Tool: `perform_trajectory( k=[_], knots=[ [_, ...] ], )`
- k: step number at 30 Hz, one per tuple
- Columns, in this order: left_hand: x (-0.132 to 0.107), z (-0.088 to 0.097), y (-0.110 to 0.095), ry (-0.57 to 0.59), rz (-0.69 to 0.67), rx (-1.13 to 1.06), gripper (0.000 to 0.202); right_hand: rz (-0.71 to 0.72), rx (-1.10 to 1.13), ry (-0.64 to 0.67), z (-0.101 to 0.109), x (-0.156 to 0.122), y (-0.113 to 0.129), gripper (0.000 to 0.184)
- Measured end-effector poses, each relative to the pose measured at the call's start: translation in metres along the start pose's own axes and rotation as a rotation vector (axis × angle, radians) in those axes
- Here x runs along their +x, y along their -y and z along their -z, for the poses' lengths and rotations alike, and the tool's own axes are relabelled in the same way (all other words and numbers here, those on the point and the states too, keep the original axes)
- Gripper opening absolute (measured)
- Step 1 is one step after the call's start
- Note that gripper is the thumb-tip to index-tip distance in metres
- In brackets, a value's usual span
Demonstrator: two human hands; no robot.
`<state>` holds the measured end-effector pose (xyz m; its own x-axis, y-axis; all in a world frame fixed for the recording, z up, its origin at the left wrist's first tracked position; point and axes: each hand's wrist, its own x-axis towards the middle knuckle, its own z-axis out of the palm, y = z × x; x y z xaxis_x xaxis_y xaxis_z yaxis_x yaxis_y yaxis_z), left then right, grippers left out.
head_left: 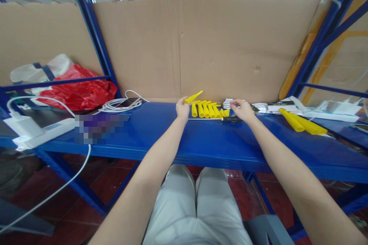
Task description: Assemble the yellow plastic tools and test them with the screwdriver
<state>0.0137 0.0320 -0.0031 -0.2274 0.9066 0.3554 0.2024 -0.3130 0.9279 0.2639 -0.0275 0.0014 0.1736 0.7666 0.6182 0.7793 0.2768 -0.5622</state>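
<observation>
My left hand is closed on a yellow funnel-like plastic piece, its thin spout pointing up and to the right. Just right of that hand, several similar yellow pieces lie side by side in a row, wide ends toward me. My right hand has its fingertips pinched at the edge of a small stack of white slips; whether a slip is between them is too small to tell. Beneath this hand lies a black item, partly hidden, beside smaller yellow pieces.
Two larger yellow cones lie at the right on the blue table. A coiled white cable, a power strip and a red bag are at the left. Cardboard walls the back between blue posts.
</observation>
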Motion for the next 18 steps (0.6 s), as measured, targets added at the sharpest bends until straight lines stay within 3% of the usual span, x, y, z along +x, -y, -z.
perform_trajectory(
  k=[4, 8, 12, 15, 18],
  knots=[
    [-0.017, -0.002, -0.019, 0.199, 0.031, -0.245, 0.046, -0.204, 0.287, 0.008, -0.005, 0.0, 0.006, 0.018],
    [-0.032, -0.001, -0.027, 0.401, 0.071, -0.312, 0.038, -0.34, 0.531, 0.012, -0.002, -0.001, 0.012, 0.022],
    [-0.04, 0.002, -0.033, 0.577, 0.107, -0.343, 0.044, -0.415, 0.697, -0.022, 0.005, -0.004, 0.017, 0.018],
    [-0.042, 0.004, -0.037, 0.642, 0.131, -0.346, 0.045, -0.456, 0.753, -0.073, 0.006, -0.004, 0.018, 0.006],
    [-0.043, 0.001, -0.036, 0.637, 0.074, -0.294, 0.039, -0.492, 0.754, -0.104, 0.003, -0.004, 0.018, 0.008]
  ],
)
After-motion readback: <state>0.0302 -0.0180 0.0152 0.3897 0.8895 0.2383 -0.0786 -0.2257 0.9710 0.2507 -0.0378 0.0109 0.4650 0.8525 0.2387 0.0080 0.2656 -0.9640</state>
